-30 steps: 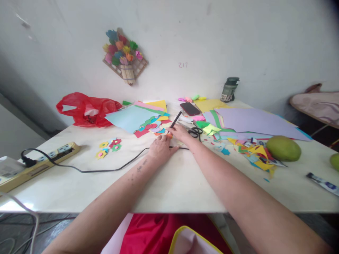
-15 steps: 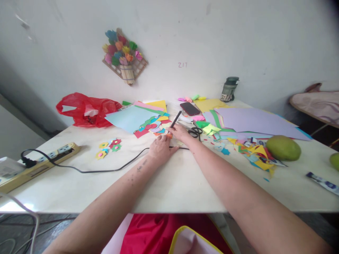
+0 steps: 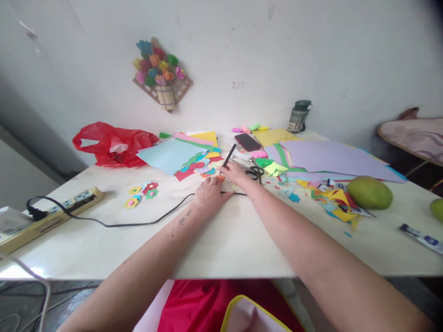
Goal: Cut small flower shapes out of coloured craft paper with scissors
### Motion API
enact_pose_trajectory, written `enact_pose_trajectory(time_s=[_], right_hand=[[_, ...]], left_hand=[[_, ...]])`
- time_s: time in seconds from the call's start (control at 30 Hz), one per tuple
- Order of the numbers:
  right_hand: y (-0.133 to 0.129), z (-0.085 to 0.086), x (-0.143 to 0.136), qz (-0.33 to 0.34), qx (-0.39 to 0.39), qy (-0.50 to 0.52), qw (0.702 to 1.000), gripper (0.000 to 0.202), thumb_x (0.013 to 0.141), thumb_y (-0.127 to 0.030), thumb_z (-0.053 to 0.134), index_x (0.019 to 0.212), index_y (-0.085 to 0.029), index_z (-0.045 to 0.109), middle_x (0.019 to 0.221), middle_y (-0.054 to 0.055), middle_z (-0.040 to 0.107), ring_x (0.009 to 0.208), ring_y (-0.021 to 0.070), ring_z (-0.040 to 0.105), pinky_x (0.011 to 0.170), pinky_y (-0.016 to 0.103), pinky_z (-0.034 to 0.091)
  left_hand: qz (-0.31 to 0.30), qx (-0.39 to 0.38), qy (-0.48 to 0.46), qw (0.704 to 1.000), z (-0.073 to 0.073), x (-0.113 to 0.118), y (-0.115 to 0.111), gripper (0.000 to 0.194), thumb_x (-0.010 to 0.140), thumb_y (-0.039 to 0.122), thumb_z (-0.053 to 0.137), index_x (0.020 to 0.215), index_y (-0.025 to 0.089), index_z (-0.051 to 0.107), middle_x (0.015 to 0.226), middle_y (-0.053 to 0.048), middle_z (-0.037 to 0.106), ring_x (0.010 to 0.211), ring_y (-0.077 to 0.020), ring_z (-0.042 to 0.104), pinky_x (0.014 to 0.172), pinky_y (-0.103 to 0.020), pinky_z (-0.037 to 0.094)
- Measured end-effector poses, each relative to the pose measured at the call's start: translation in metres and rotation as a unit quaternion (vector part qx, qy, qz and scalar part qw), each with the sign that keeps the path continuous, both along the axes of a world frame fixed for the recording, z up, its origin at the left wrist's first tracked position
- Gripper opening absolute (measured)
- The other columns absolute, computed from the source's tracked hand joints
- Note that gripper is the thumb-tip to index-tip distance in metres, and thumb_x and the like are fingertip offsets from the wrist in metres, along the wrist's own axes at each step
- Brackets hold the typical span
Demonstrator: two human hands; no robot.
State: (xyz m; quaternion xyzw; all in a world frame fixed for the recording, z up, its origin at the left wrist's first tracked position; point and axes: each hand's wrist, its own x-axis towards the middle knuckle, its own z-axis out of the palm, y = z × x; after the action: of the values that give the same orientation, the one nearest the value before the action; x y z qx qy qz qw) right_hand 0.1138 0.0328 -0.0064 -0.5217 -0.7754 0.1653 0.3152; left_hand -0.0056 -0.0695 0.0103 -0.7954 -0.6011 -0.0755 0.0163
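Observation:
My right hand (image 3: 234, 172) is closed round a black pen (image 3: 229, 155), its upper end leaning away to the right. Beside it, my left hand (image 3: 209, 193) lies low on the table, thumb spread to the right, and its fingers rest at a small orange paper piece (image 3: 221, 177). The fingertips of both hands are mostly hidden. Just beyond them is a pile of coloured paper cutouts (image 3: 197, 165). Black-handled scissors (image 3: 255, 171) lie right of my right hand. Small paper flowers (image 3: 150, 190) with round centres sit to the left.
A black cord (image 3: 138, 224) runs from the power strip (image 3: 51, 221) and under my hands. Coloured sheets (image 3: 332, 159), paper scraps (image 3: 341, 203), a green mango (image 3: 369, 192) and a tube (image 3: 422, 239) lie right. Behind are a red plastic bag (image 3: 134, 143), a phone (image 3: 248, 142) and a bottle (image 3: 299, 116).
The pen's upper end has shifted slightly to the left. Both hands keep nearly the same place, and the things on the table have not moved.

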Motion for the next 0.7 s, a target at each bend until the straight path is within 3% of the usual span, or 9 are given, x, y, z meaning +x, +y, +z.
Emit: enact_pose_trajectory(time_s=[0.7], right_hand=[[-0.0022, 0.0026, 0.0008, -0.012, -0.013, 0.039, 0.999, 0.026, 0.089, -0.035, 0.053, 0.088, -0.014, 0.068, 0.088, 0.008, 0.071, 0.079, 0.0173, 0.064, 0.069, 0.024, 0.044]], left_hand=[[-0.004, -0.002, -0.005, 1.0, -0.0007, -0.0005, 0.0, 0.054, 0.09, 0.052, 0.039, 0.128, 0.016, 0.048, 0.13, -0.014, 0.05, 0.125, -0.0286, 0.043, 0.1, -0.039, 0.038]])
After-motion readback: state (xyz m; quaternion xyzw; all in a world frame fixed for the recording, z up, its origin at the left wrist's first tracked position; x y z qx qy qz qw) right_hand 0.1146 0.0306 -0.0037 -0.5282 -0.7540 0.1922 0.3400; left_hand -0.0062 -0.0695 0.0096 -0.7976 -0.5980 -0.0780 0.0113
